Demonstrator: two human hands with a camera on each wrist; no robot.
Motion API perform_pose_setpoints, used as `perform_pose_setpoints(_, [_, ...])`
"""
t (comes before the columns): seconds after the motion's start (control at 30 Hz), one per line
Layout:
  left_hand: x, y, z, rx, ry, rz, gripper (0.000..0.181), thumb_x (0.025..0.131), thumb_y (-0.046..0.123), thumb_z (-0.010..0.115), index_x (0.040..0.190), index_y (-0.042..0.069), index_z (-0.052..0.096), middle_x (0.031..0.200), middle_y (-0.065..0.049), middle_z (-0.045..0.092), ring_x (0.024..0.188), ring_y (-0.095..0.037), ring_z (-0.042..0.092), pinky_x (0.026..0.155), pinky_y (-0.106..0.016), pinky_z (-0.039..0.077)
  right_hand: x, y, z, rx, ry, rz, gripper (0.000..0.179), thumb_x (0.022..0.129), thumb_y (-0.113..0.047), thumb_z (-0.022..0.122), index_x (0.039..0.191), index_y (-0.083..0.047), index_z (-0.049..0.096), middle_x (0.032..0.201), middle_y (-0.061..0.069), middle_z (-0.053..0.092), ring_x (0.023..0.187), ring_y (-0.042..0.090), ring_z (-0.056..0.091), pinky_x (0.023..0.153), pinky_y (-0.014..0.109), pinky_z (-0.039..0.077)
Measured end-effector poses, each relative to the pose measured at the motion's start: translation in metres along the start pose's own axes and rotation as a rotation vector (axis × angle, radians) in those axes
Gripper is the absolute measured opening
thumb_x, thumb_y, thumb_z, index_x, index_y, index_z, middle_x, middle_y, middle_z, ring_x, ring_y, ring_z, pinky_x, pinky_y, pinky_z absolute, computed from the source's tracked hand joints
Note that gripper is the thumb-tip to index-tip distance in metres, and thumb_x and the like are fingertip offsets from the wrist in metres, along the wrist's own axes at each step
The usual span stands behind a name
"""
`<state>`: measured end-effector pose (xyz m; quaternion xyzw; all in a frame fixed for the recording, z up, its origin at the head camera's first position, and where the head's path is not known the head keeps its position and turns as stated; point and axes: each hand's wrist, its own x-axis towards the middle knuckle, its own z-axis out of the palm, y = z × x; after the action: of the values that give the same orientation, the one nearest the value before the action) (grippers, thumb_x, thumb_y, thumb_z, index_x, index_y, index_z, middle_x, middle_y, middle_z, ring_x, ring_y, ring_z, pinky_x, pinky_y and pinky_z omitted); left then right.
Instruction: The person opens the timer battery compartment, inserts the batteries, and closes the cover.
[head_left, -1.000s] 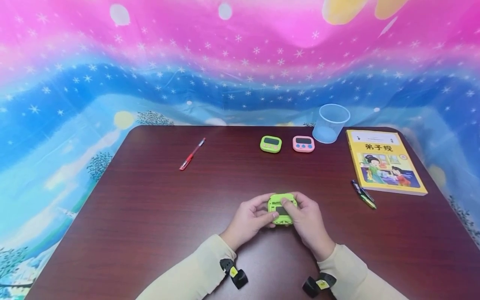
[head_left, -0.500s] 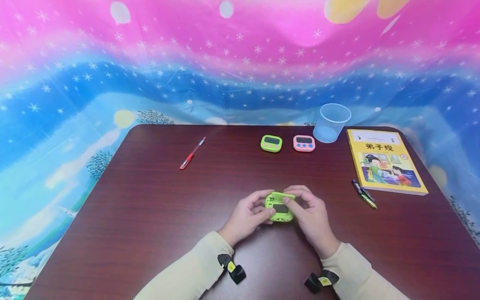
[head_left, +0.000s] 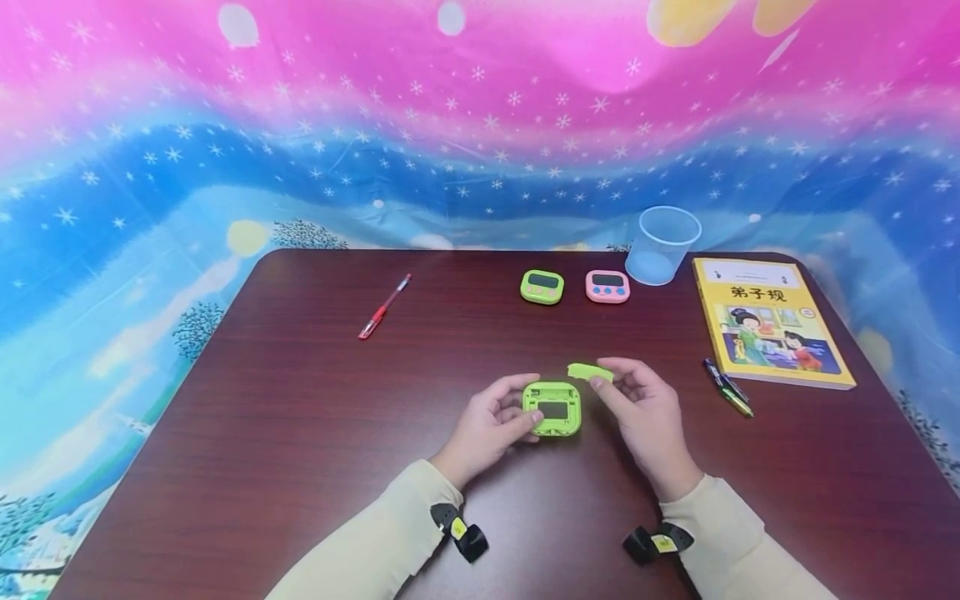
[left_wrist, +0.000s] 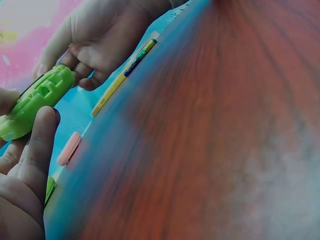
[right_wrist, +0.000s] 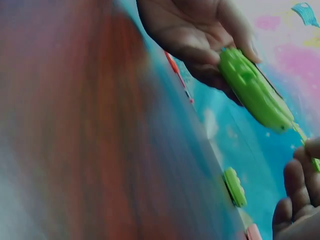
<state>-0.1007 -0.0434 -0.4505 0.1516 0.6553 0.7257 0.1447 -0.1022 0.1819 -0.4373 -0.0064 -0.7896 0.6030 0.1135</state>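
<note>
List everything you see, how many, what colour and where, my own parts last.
Table: 1, reddish-brown, foreground
Backdrop: 1, pink and blue, behind
Opened timer: 1, green, held front centre
Cover: 1, green, held right of opened timer
Second timer: 1, green, table's far centre
Third timer: 1, pink, right of second timer
Container: 1, clear, far right
Book: 1, yellow, right side
Slim sticks: unclear count, dark and green, beside book
Pen: 1, red, table's left half
Left hand: 1, gripping opened timer
Right hand: 1, pinching cover
Sleeves: 2, cream, on forearms
Wrist devices: 2, black and yellow, at cuffs
</note>
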Motion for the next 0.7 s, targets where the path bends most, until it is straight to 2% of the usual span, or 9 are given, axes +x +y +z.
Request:
perform_pose_setpoints(0.1, [0.0,0.0,0.0,-0.003,-0.002,-0.005,0.055,0.094,0.001,0.065,0.145,0.001,0.047,0.118,-0.031,0.063,0.078,-0.013,0.068,0.055,-0.024,0.057,0.004,0.003,-0.007,-0.069,-0.027,0.013,0.032,0.091,-0.021,0.077,0.12,-0.007,0.072,0.096,0.001,0.072,0.081,0.014,0.059,0.065,0.018,0.052])
perform_pose_setpoints(0.3, [0.0,0.0,-0.001,-0.005,-0.003,0.0,0.054,0.094,-0.001,0.065,0.145,-0.001,0.046,0.118,-0.03,0.063,0.08,-0.013,0.068,0.064,-0.034,0.062,0.01,0.007,-0.02,-0.23,-0.155,0.028,0.038,0.094,-0.028,0.073,0.128,-0.011,0.07,0.095,0.003,0.075,0.087,0.009,0.066,0.076,0.013,0.052])
perform_pose_setpoints(0.4, [-0.001,0.0,-0.001,0.001,-0.003,-0.002,0.055,0.094,-0.001,0.065,0.145,-0.001,0.046,0.118,-0.03,0.063,0.079,-0.014,0.068,0.059,-0.03,0.06,0.015,0.011,-0.027,-0.315,-0.242,0.036,0.038,0.094,-0.027,0.072,0.129,-0.01,0.069,0.09,0.0,0.075,0.086,0.01,0.068,0.079,0.014,0.051])
perform_pose_setpoints(0.53, [-0.001,0.001,-0.001,0.021,0.002,-0.006,0.055,0.094,0.001,0.065,0.145,0.001,0.047,0.118,-0.029,0.064,0.078,-0.017,0.069,0.048,-0.022,0.05,0.022,0.015,-0.035,-0.369,-0.333,0.078,0.035,0.093,-0.022,0.074,0.125,-0.008,0.071,0.084,-0.001,0.073,0.08,0.016,0.066,0.07,0.022,0.053])
perform_pose_setpoints(0.63, [0.0,0.001,-0.001,0.026,0.004,-0.005,0.054,0.094,0.002,0.066,0.145,0.001,0.047,0.117,-0.029,0.064,0.078,-0.021,0.07,0.047,-0.021,0.049,0.026,0.016,-0.04,-0.402,-0.372,0.105,0.032,0.09,-0.02,0.076,0.119,-0.006,0.073,0.082,0.001,0.072,0.073,0.018,0.064,0.061,0.026,0.053])
perform_pose_setpoints(0.7, [0.0,0.001,-0.001,0.03,0.003,-0.004,0.054,0.094,0.002,0.066,0.145,0.001,0.047,0.116,-0.03,0.063,0.078,-0.021,0.07,0.047,-0.021,0.049,0.027,0.016,-0.042,-0.448,-0.377,0.09,0.029,0.088,-0.018,0.078,0.115,-0.007,0.075,0.082,0.0,0.071,0.071,0.017,0.062,0.059,0.026,0.052])
